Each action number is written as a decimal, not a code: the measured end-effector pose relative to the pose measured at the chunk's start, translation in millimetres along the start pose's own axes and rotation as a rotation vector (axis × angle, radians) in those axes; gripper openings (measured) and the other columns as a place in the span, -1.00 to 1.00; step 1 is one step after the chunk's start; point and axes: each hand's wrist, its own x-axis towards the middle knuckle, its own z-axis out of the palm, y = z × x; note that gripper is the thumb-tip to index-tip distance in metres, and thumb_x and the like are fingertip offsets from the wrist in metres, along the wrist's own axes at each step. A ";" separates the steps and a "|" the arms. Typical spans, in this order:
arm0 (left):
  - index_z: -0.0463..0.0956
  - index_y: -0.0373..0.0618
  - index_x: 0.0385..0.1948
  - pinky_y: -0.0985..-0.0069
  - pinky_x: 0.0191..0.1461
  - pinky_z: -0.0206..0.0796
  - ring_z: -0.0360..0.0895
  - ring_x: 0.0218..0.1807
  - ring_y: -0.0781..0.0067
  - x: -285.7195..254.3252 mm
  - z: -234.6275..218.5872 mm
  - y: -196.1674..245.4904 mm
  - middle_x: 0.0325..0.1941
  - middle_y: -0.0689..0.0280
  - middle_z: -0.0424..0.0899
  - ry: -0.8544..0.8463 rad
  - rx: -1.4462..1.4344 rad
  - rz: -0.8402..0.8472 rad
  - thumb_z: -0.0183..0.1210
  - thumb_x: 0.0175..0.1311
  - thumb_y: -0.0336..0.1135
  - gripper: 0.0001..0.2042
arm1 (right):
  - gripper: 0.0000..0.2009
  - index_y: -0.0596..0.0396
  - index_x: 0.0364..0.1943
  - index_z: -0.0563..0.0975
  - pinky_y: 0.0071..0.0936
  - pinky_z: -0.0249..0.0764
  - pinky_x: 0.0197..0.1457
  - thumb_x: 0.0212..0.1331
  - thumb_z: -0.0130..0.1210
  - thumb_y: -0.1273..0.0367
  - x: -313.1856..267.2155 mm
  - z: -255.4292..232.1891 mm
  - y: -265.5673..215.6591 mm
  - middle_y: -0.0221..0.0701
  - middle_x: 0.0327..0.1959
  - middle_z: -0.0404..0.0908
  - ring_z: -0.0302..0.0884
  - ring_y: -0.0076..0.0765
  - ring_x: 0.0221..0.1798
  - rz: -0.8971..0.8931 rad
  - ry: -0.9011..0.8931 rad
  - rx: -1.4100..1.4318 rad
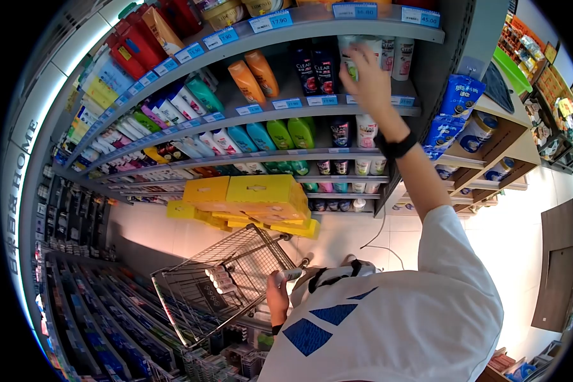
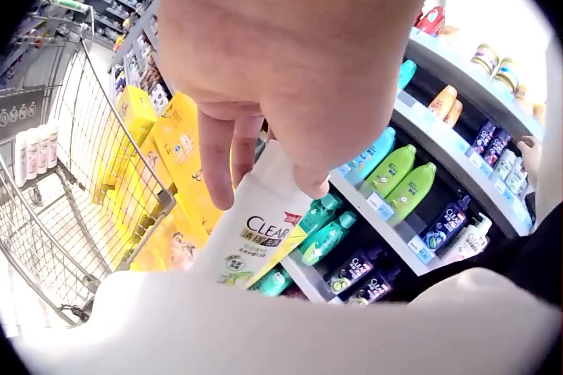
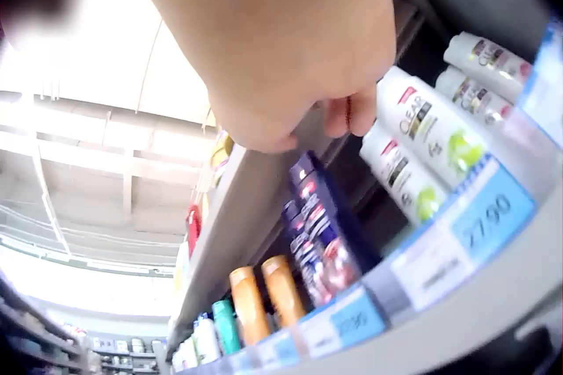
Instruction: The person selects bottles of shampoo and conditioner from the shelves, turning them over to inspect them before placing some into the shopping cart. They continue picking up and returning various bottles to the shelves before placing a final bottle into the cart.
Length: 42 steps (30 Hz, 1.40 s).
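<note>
My left hand (image 1: 276,299) grips a white CLEAR shampoo bottle (image 2: 257,227) near its top, beside the shopping cart (image 1: 200,258). In the left wrist view, thumb and fingers lie on either side of its upper end. My right hand (image 1: 367,79) is raised to the shelf, its fingers reaching over white CLEAR bottles (image 3: 431,129) with green on their labels. In the right wrist view, the fingertips are right at the cap of one bottle, and some fingers are hidden behind the hand. Dark blue CLEAR bottles (image 3: 321,225) stand just left of them.
Several white bottles (image 2: 37,151) stand in the cart. Yellow boxes (image 1: 264,194) are stacked on the floor between cart and shelves. Orange bottles (image 1: 253,79) share the upper shelf, whose front edge (image 1: 312,102) carries price tags. Blue packets (image 1: 455,105) hang at the shelf's right end.
</note>
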 end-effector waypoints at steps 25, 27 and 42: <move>0.51 -0.24 0.23 0.54 -0.07 0.48 0.56 0.05 0.45 68.4 -8.6 106.0 0.04 0.27 0.65 -0.106 -0.456 -0.001 0.22 0.48 -0.26 -0.62 | -0.55 0.11 -0.03 0.54 -0.40 0.57 -0.02 -0.02 0.50 0.44 -145.2 5.6 -26.1 -0.34 -0.20 0.68 0.67 -0.33 -0.16 0.406 0.147 0.648; 0.52 -0.25 0.19 0.54 -0.09 0.49 0.58 -0.01 0.46 59.3 -13.9 93.6 0.01 0.26 0.65 -0.098 -0.426 -0.044 0.23 0.46 -0.28 -0.64 | -0.58 0.14 -0.03 0.52 -0.47 0.52 -0.02 0.06 0.49 0.44 -96.1 2.6 -12.7 -0.41 -0.17 0.66 0.60 -0.46 -0.16 0.454 0.347 0.702; 0.54 -0.33 0.11 0.45 -0.12 0.51 0.64 -0.08 0.36 31.2 -25.1 60.6 -0.02 0.16 0.66 0.013 -0.296 -0.136 0.23 0.45 -0.28 -0.66 | -0.44 0.26 0.10 0.43 -0.25 0.50 0.15 0.03 0.43 0.35 -33.8 6.0 87.0 -0.07 0.02 0.63 0.61 -0.09 0.11 0.542 0.214 0.467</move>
